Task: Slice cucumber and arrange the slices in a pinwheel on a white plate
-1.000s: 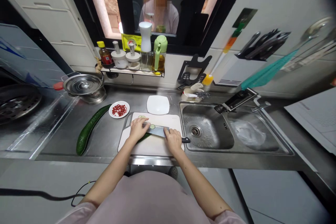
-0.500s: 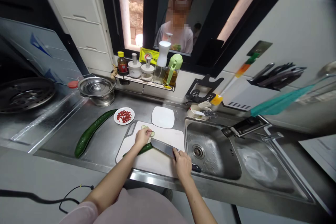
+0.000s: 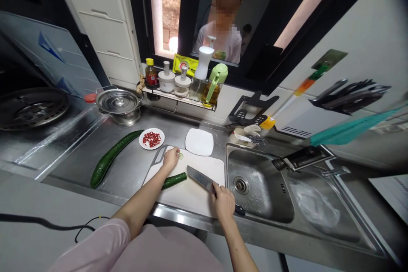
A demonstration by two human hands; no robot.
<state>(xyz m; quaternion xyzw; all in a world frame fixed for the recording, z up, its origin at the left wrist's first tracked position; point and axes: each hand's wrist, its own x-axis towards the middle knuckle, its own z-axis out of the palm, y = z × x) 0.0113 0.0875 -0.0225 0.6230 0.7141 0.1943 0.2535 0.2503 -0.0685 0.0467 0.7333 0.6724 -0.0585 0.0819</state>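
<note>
My right hand [image 3: 224, 202] grips the black handle of a broad kitchen knife [image 3: 200, 179], its blade low over the white cutting board [image 3: 194, 197] and apart from the cucumber. A cut length of cucumber [image 3: 174, 180] lies on the board, partly behind my left forearm. My left hand [image 3: 171, 159] is at the board's upper left with fingers curled together at thin cucumber slices; one pale slice [image 3: 181, 156] shows beside the fingertips, and the hand hides any others. A whole long cucumber [image 3: 110, 160] rests on the steel counter to the left.
Behind the board are a small plate of chopped red pieces [image 3: 151, 139] and a white square plate [image 3: 199, 142]. A sink [image 3: 261, 187] adjoins on the right. A lidded steel pot [image 3: 123, 106] stands at back left; a seasoning rack [image 3: 181, 97] hangs below the window.
My left hand has moved up and left, away from the cucumber's cut end to the slices. The knife has shifted slightly right, off the cucumber. The view has turned a little.
</note>
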